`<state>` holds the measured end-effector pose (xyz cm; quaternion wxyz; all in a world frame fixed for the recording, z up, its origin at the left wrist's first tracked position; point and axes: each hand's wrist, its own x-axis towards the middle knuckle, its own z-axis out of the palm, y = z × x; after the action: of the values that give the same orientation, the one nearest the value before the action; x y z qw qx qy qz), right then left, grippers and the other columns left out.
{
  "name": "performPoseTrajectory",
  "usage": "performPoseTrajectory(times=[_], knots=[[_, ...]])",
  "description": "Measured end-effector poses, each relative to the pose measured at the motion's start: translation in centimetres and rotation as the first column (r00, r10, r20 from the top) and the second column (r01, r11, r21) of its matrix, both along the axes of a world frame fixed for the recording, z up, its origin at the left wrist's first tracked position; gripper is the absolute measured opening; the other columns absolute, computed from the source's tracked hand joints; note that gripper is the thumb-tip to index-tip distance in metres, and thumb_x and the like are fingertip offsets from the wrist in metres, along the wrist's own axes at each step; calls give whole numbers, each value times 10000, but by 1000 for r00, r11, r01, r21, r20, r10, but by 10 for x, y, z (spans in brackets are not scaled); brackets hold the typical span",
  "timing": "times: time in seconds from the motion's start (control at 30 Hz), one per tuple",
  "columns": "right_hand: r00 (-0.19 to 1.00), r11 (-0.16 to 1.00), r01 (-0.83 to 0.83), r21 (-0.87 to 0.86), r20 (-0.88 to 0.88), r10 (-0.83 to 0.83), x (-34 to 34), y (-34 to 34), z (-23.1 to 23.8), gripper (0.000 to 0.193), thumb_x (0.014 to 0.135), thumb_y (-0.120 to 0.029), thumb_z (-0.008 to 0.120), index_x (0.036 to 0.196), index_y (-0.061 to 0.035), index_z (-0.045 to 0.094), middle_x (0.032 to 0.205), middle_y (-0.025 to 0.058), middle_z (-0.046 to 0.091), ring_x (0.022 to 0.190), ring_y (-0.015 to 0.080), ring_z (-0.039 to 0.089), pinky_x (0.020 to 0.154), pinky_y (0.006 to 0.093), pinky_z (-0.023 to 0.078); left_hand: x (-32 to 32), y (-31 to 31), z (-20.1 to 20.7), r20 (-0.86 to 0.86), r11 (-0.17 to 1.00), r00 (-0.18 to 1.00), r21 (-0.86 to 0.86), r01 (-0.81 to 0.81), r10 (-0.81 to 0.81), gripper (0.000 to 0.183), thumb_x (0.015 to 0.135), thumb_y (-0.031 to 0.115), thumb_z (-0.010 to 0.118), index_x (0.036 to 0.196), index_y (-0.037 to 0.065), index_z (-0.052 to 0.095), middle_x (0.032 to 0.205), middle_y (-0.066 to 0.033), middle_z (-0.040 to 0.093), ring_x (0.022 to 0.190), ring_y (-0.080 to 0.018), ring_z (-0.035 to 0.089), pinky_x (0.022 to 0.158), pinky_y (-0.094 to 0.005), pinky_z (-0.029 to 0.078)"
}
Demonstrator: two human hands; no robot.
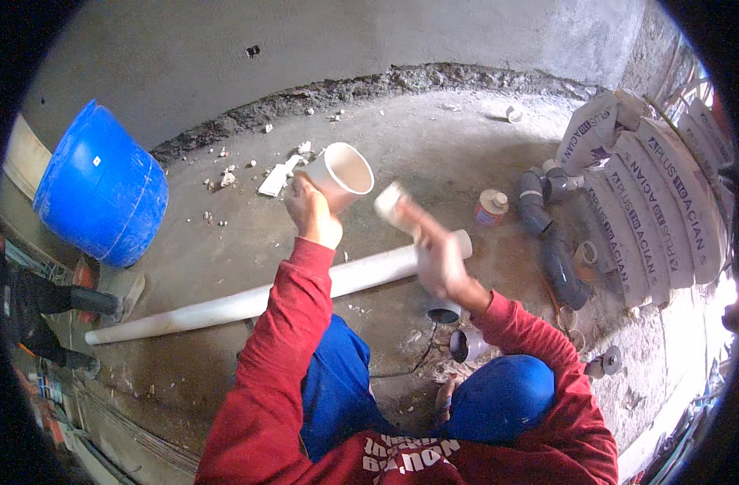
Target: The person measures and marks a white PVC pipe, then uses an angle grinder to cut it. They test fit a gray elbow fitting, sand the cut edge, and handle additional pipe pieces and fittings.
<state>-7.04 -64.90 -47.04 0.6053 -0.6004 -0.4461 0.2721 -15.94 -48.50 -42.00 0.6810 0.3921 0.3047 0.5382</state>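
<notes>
In my left hand (314, 212) is a short white plastic pipe piece (327, 179), tilted with its open end toward the right. The fingers wrap round its lower side. My right hand (441, 260) is raised just to the right and closed on a small whitish object (390, 202), apart from the pipe piece. Motion blurs that object, and its kind does not show. Below both hands a long white plastic pipe (361, 273) lies slantwise on the floor. A small can (491, 208) with a white top stands right of my right hand.
Stacked bags (628, 194) fill the right side, with grey pipe fittings (534, 212) beside them. Two grey pipe ends (468, 344) lie near my knee. A blue barrel (103, 186) stands at left, near another person's legs (42, 311). Rubble (228, 178) lies toward the wall.
</notes>
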Motion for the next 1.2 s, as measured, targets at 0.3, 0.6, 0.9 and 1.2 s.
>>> performPoseTrajectory(times=[0.3, 0.6, 0.9, 1.2], knots=[[929, 944, 328, -35, -171, -329, 11, -9, 53, 315, 913, -3, 457, 1179, -33, 622, 964, 11, 619, 797, 144, 574, 719, 281, 488, 7, -5, -20, -206, 938, 977, 345, 19, 56, 280, 1054, 270, 529, 1036, -3, 585, 965, -60, 619, 887, -152, 569, 816, -339, 483], [967, 954, 201, 221, -199, -158, 12, 34, 48, 470, 1076, -233, 420, 1490, -11, 438, 975, -26, 584, 775, 50, 490, 637, 235, 454, 24, -48, -26, -284, 734, 955, 630, 255, -88, 137, 1024, 88, 511, 1069, -30, 565, 962, -128, 652, 882, -163, 608, 793, -347, 493], [701, 912, 158, 379, -693, 166, -15, 28, 56, 510, 1050, -241, 509, 1499, -16, 418, 1603, 101, 343, 1525, 217, 217, 1236, 368, 168, 9, -45, -15, -296, 828, 949, 503, 248, -104, 161, 1016, 132, 564, 971, -21, 585, 866, -66, 639, 818, -122, 583, 734, -329, 494], [857, 932, -95, 350, 505, -102, 69, 20, 34, 386, 1042, -131, 449, 1397, -10, 539, 1470, 119, 531, 1406, 190, 410, 1198, 355, 283, 6, -39, -3, -216, 863, 935, 371, 344, -280, 277, 1047, 261, 549, 1037, 1, 642, 944, -18, 644, 863, -87, 546, 773, -277, 461]])
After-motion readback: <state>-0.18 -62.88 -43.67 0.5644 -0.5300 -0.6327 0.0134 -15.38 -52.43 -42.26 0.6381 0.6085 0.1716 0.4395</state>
